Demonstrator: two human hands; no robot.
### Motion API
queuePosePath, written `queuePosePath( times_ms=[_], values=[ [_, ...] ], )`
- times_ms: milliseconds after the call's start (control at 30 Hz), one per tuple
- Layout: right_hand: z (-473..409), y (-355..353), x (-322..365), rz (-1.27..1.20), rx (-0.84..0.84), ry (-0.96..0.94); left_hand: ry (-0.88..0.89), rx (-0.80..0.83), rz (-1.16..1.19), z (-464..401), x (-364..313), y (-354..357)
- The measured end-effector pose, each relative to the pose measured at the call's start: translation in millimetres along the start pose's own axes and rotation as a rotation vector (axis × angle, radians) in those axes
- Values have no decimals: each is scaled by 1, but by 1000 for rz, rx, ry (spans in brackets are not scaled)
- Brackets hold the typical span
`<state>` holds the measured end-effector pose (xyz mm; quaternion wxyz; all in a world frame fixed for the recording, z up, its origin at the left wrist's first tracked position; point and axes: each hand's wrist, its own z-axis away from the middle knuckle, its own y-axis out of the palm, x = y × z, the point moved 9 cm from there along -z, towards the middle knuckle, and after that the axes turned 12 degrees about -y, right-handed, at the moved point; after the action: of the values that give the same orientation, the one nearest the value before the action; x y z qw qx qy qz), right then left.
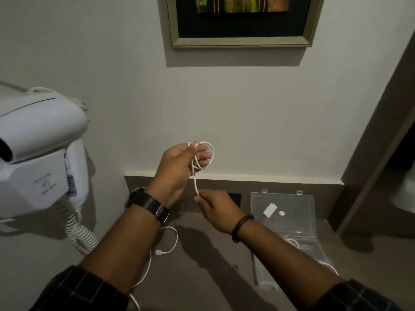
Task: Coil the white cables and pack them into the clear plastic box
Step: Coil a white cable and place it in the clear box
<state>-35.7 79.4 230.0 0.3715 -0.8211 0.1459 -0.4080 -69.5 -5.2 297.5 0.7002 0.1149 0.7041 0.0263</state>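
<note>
My left hand (179, 167) is raised in front of the wall and holds a small coil of white cable (211, 153) looped around its fingers. A strand of that cable runs straight down to my right hand (215, 209), which pinches it between thumb and fingers. A second white cable (169, 245) with a plug at its end lies loose on the brown countertop (202, 277), partly hidden under my left forearm. The clear plastic box (285, 223) stands open at the right, lid leaning on the back panel, with a coiled white cable inside its base.
A white wall-mounted hair dryer (38, 153) with a spiral cord hangs at the left. A framed picture (242, 19) hangs above. A dark socket plate (235, 197) sits on the back panel. A brown door frame (377, 142) borders the right.
</note>
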Motion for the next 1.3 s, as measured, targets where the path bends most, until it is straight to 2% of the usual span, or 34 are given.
queuePosePath(
  times_ms=[67,133,167,200,267,367,467,567,667,733,833,900,1000,1167,1300],
  values=[
    [-4,0,19,152,99,-69,158,-70,-416,1,-10,-2],
    [-10,-20,36,327,136,-156,296,-46,-869,7,-10,6],
    [-14,-37,43,376,105,-203,302,-7,-969,8,-4,6],
    [-17,-58,49,392,56,-234,254,43,-969,9,3,3],
    [-22,-97,47,342,-25,-223,43,165,-796,11,19,0],
    [-26,-120,25,99,-73,-128,-204,297,-492,21,31,11],
    [-20,-108,3,-71,-144,-48,-217,358,-226,25,19,28],
    [-10,-78,-6,-115,-177,10,-167,350,-55,20,1,35],
    [1,-31,5,2,13,49,-130,226,12,6,-13,29],
    [6,-9,22,107,154,19,-68,146,-36,-2,-21,23],
    [2,-31,57,360,120,-142,25,31,-406,-4,-22,11],
    [-2,-66,79,599,17,-275,-12,65,-608,2,-11,11],
    [-5,-108,88,789,-80,-361,-97,220,-738,17,4,23],
    [-4,-114,77,862,-98,-344,-43,174,-856,17,-2,39],
    [-4,-111,66,792,-107,-320,-132,215,-915,15,7,43]
  ],
)
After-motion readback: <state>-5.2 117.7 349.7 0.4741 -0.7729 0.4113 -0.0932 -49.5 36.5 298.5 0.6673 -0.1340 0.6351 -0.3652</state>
